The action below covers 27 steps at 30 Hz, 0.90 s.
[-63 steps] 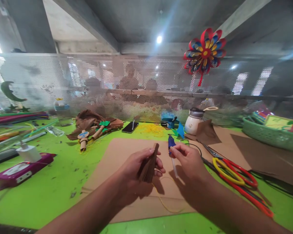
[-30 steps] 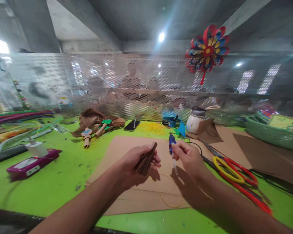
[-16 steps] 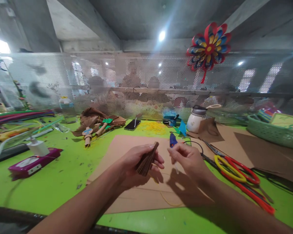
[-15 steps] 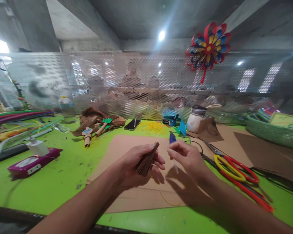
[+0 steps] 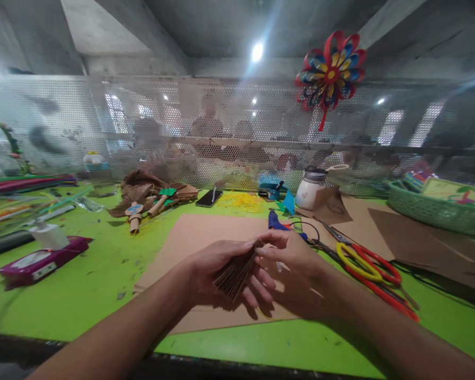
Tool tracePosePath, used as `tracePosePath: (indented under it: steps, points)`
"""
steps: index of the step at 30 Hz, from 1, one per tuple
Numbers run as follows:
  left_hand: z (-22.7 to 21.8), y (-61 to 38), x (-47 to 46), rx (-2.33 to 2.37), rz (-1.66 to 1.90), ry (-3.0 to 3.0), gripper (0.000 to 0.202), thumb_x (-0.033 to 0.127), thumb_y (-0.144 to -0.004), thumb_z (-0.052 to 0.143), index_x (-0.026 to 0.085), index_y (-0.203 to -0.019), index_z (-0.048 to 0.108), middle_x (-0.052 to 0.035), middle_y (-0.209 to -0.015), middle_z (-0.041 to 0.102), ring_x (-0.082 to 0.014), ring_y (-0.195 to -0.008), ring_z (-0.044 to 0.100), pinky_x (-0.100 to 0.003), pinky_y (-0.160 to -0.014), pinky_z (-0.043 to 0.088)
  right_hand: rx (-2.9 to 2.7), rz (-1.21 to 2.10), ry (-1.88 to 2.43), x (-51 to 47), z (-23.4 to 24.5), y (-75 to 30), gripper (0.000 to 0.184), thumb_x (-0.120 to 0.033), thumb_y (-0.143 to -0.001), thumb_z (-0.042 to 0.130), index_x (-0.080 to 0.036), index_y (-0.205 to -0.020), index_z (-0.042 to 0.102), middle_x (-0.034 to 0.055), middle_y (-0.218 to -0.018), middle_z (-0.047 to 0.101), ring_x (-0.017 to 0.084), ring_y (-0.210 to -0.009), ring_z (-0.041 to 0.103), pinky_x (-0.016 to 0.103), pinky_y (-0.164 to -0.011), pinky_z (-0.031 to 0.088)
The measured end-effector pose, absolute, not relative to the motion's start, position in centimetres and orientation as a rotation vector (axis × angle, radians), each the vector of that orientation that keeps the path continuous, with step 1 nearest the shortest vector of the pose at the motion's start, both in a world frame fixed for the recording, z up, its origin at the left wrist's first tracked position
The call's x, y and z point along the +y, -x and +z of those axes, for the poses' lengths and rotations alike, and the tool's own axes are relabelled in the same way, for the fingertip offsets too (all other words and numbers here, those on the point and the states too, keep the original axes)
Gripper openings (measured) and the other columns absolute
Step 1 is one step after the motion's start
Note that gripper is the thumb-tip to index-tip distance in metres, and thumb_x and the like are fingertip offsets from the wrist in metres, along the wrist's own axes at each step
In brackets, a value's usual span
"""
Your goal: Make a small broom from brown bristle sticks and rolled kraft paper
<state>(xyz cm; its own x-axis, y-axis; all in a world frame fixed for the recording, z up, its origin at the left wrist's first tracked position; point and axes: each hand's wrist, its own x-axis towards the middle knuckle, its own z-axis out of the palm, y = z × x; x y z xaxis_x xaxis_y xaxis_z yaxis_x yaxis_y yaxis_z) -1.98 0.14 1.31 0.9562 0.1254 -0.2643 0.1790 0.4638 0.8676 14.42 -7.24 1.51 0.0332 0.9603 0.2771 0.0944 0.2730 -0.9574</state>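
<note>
My left hand (image 5: 214,264) is closed round a folded stack of brown pleated paper (image 5: 236,273), held just above a sheet of brown cardboard (image 5: 206,237) on the green table. My right hand (image 5: 291,256) meets it from the right, its fingertips pinching the top end of the same stack. A blue glue gun (image 5: 274,221) lies on the table just behind my right hand, with a black cord looping beside it.
Red and yellow scissors (image 5: 366,264) lie to the right. A white jar (image 5: 307,191) and a green basket (image 5: 431,211) stand at the back right. Brown paper crafts (image 5: 150,195), a phone (image 5: 208,198) and a purple case (image 5: 39,262) are on the left. A perforated screen (image 5: 221,137) closes the back.
My right hand has let go of the glue gun, which now lies on the table, and has moved left onto the paper stack. The stack sits a little lower.
</note>
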Motion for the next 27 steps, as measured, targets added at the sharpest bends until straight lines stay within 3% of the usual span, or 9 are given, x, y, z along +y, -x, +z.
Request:
tracePosePath:
  steps: [3,7,11,14,17,21,27]
  points:
    - [1.0,1.8,0.3,0.298,-0.048,-1.079,0.064,0.054,-0.091,0.028,0.003,-0.094,0.067,-0.0230,-0.093,0.068,-0.0279,-0.080,0.067,-0.040,-0.072,0.050,-1.301,1.121,1.019,-6.7,0.8,-15.4,0.016,-0.026,-0.069,0.074,-0.018,-0.080,0.067,0.0045,-0.080,0.068,0.017,-0.069,0.063,0.030,-0.064,0.052]
    - [0.4,1.7,0.6,0.293,0.116,-1.083,0.048,0.046,-0.091,0.040,0.005,-0.095,0.065,-0.0207,-0.096,0.067,-0.0246,-0.081,0.067,-0.036,-0.075,0.049,-1.183,1.286,0.967,-6.9,0.0,-15.1,0.017,-0.030,-0.075,0.069,-0.020,-0.085,0.061,-0.0015,-0.060,0.061,0.015,-0.051,0.058,0.031,-0.053,0.050]
    - [0.3,1.9,0.9,0.313,0.261,-1.103,0.033,0.039,-0.089,0.048,0.010,-0.091,0.063,-0.0152,-0.086,0.068,-0.0210,-0.069,0.066,-0.035,-0.071,0.050,-1.275,1.196,1.008,-6.4,0.1,-15.3,0.013,-0.029,-0.074,0.070,-0.020,-0.081,0.063,0.0020,-0.070,0.067,0.018,-0.064,0.064,0.034,-0.062,0.052]
    - [0.4,2.0,1.0,0.293,0.233,-1.132,0.032,0.039,-0.090,0.048,0.010,-0.087,0.062,-0.0148,-0.078,0.068,-0.0226,-0.065,0.065,-0.040,-0.070,0.051,-1.413,1.071,1.006,-5.7,0.4,-16.3,0.033,-0.023,-0.071,0.072,-0.020,-0.104,0.065,0.0035,-0.084,0.069,0.018,-0.077,0.065,0.035,-0.074,0.051]
    - [0.3,2.1,0.8,0.274,0.234,-1.153,0.029,0.037,-0.090,0.048,0.012,-0.086,0.062,-0.0117,-0.073,0.066,-0.0243,-0.068,0.065,-0.044,-0.070,0.051,-1.583,0.994,0.976,-5.5,0.7,-17.1,0.053,-0.019,-0.074,0.068,-0.025,-0.126,0.056,0.0037,-0.098,0.068,0.018,-0.086,0.064,0.036,-0.080,0.050]
    - [0.4,2.2,0.5,0.255,0.180,-1.203,0.030,0.033,-0.091,0.045,0.011,-0.080,0.062,-0.0098,-0.068,0.063,-0.0233,-0.066,0.064,-0.042,-0.069,0.051,-1.820,0.878,1.014,-6.0,1.4,-17.5,0.037,-0.018,-0.080,0.060,-0.025,-0.117,0.064,0.0040,-0.105,0.068,0.018,-0.092,0.063,0.036,-0.082,0.050]
    - [0.8,2.5,0.9,0.246,0.117,-1.231,0.025,0.030,-0.090,0.050,0.009,-0.084,0.064,-0.0083,-0.064,0.062,-0.0219,-0.067,0.064,-0.040,-0.067,0.052,-1.998,0.730,1.104,-6.9,2.7,-17.6,0.024,-0.023,-0.081,0.064,-0.022,-0.104,0.070,0.0026,-0.091,0.071,0.016,-0.078,0.065,0.032,-0.073,0.052]
